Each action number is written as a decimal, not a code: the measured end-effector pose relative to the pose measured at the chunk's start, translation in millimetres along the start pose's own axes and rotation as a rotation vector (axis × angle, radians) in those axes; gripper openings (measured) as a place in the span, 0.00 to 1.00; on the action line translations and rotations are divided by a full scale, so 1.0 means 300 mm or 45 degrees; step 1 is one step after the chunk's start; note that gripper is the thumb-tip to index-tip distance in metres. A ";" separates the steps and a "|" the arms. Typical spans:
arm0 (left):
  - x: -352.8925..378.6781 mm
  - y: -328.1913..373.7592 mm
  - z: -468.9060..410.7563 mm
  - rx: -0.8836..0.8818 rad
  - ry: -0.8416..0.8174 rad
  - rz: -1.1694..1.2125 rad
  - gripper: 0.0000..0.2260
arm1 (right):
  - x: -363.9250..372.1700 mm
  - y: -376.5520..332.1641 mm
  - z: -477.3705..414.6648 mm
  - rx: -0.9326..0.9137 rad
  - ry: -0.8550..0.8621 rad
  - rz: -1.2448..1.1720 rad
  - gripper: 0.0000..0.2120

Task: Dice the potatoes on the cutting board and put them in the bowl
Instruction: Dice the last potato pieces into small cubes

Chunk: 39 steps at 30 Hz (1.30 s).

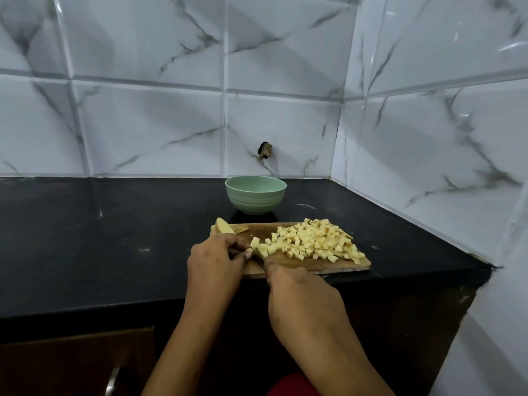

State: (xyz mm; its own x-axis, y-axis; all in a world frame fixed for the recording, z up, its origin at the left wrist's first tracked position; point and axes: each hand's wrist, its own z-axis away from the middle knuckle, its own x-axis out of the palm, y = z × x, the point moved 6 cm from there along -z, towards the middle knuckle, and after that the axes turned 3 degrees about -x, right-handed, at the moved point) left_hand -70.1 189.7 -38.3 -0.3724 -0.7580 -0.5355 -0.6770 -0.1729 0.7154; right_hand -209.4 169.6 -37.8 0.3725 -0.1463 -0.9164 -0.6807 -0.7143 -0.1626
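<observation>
Apparently left fingers pinch potato (knife just beside).

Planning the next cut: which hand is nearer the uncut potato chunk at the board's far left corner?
Left. The left hand sits just in front of the potato chunk; the right hand is farther back and rightward, at the cutting board's near edge.

No text, label, brand, number or sign can be read here: the green bowl just behind the cutting board is plain, the board itself bears no mark, and the marble-patterned wall tiles behind the board show only veining.
</observation>
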 end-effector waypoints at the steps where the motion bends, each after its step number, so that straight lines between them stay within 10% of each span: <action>1: -0.001 0.000 0.002 -0.007 0.005 0.001 0.02 | 0.010 0.001 -0.006 0.003 0.009 -0.013 0.14; 39: -0.016 -0.047 0.011 -0.159 -0.360 0.250 0.04 | -0.054 0.025 0.041 0.021 0.029 -0.291 0.18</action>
State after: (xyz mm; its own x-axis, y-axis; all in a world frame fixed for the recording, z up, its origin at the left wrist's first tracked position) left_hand -61.0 197.8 -47.4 -0.6602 -0.5837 -0.4726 -0.4987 -0.1299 0.8570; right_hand -228.3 175.0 -28.6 0.5321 0.0021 -0.8467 -0.5872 -0.7195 -0.3708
